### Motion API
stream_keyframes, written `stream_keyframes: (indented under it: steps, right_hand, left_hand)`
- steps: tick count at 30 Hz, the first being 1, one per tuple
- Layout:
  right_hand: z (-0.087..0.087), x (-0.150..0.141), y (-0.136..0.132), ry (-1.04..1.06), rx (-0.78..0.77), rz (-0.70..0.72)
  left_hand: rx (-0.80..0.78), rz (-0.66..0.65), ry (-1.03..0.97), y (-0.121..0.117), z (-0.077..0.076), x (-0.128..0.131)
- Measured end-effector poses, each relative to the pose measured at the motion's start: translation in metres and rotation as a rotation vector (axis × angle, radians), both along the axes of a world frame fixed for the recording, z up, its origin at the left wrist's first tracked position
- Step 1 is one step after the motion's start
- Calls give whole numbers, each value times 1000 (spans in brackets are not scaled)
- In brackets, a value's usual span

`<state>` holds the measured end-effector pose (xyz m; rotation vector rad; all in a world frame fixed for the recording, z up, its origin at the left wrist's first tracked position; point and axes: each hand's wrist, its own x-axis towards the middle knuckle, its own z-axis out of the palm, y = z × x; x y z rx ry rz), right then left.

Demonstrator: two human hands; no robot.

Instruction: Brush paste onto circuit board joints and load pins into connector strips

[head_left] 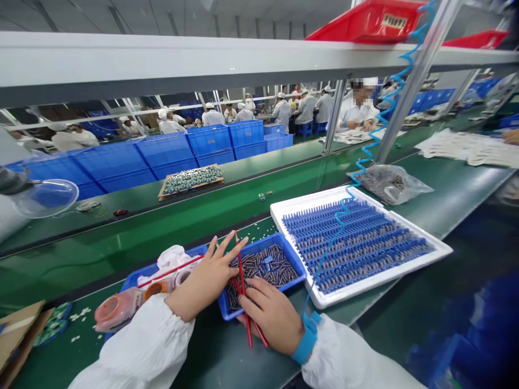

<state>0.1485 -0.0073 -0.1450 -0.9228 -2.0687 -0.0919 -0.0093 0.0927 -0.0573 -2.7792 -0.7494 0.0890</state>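
My left hand is spread with its fingers apart over the left edge of a blue bin of small dark metal cylinders. A small blue plastic piece lies on the cylinders. At the bin's front, my right hand is closed around two thin red sticks that cross each other. Their upper parts reach toward my left fingers; whether those touch them I cannot tell. A blue wristband with a coiled cord circles my right wrist.
To the right is a white foam tray with rows of blue pieces. Behind it lies a plastic bag of parts. At left, a blue tray holds a pink-orange bottle, white cloth and another red stick. The blue cord hangs across.
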Motion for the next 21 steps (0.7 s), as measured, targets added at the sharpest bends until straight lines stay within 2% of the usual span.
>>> stream_keyframes:
  steps: [4, 8, 11, 14, 17, 21]
  right_hand:
    - [2, 1, -4, -97, -74, -56]
    - [10, 7, -6, -182, -155, -91]
    - [16, 12, -8, -241, -216, -101]
    - [27, 23, -15, -303, -271, -95]
    - [45, 45, -19, -374, -338, -108]
    - [74, 74, 0, -498, -468, -223]
  left_hand:
    - [11, 19, -27, -8, -3, -3]
    - [41, 36, -58, -16, -13, -7]
    - [55, 55, -47, -19, -14, -10]
    - [52, 62, -34, -21, -7, -11]
    - [32, 61, -21, -23, 6, -10]
    - [-42, 37, -67, -23, 24, 1]
